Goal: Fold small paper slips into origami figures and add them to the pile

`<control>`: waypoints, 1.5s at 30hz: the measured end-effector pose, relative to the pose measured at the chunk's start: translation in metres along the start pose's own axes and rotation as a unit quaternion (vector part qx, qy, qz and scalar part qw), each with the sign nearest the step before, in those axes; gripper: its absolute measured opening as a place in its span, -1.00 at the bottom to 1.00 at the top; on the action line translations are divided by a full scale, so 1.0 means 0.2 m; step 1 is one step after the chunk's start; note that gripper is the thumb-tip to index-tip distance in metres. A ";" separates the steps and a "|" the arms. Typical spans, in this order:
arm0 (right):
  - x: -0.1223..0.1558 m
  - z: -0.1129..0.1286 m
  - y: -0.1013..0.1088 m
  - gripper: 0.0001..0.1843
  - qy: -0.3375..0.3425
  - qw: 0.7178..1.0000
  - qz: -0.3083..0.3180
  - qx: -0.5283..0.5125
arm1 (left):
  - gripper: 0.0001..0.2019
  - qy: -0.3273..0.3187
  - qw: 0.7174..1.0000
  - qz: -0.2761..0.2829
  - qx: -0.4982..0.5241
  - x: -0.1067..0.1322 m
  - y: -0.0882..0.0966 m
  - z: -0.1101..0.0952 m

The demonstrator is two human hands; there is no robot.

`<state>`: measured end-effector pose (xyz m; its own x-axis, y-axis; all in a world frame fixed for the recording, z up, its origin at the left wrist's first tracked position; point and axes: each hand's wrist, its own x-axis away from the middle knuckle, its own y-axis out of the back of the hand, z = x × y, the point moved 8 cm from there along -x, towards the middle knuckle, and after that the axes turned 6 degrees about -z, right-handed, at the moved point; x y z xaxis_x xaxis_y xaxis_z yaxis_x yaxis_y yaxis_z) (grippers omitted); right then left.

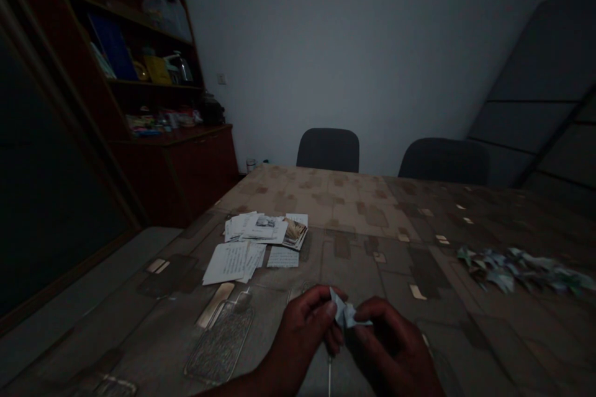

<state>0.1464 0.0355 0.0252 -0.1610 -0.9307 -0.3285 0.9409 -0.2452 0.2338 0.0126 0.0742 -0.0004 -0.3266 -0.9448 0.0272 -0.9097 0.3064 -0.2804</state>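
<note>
A small piece of folded pale paper [343, 312] is held between my two hands, above the near part of the table [298, 198]. My left hand [310, 319] pinches its left side between thumb and fingers. On the other side, my right hand [388, 338] grips the paper's right edge with thumb and forefinger. The paper has pointed corners and creases; its finer folds are too dark to make out. Beyond my left hand lie loose printed cards [264, 229] in overlapping stacks. Several folded paper pieces [521, 270] sit in a heap to the right.
Two dark chairs [328, 149] stand at the table's far side, against a pale wall. A reddish-brown cabinet [186, 167] at the left carries shelves with a kettle [182, 67], a blue folder [112, 46] and other goods. A patterned cloth covers the table.
</note>
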 end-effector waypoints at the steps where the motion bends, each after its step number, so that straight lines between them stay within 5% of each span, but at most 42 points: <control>1: 0.00 0.01 0.00 -0.83 0.017 1.000 0.005 0.000 | -0.64 -0.003 1.000 -0.001 -0.001 0.00 0.00 0.00; 13: 0.01 0.08 -0.02 -0.90 0.119 0.991 0.043 0.046 | -0.76 -0.024 0.998 -0.053 -0.009 0.01 0.03 -0.07; 21: 0.00 0.07 -0.03 -0.89 0.083 0.995 0.049 0.041 | -0.78 -0.022 0.998 -0.061 0.013 0.01 0.04 -0.05; 30: 0.01 -0.02 0.01 -0.78 -0.032 0.999 -0.038 -0.009 | -0.82 -0.001 0.998 -0.063 0.017 0.01 0.03 -0.03; 45: 0.00 -0.03 0.00 -0.81 -0.037 0.999 -0.033 -0.003 | -0.79 -0.014 0.997 -0.052 0.047 0.01 0.02 -0.05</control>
<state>0.1490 0.0362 0.0196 -0.2447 -0.9299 -0.2747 0.9290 -0.3060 0.2083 0.0068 0.0745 0.0080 -0.2236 -0.9741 0.0334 -0.9098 0.1963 -0.3656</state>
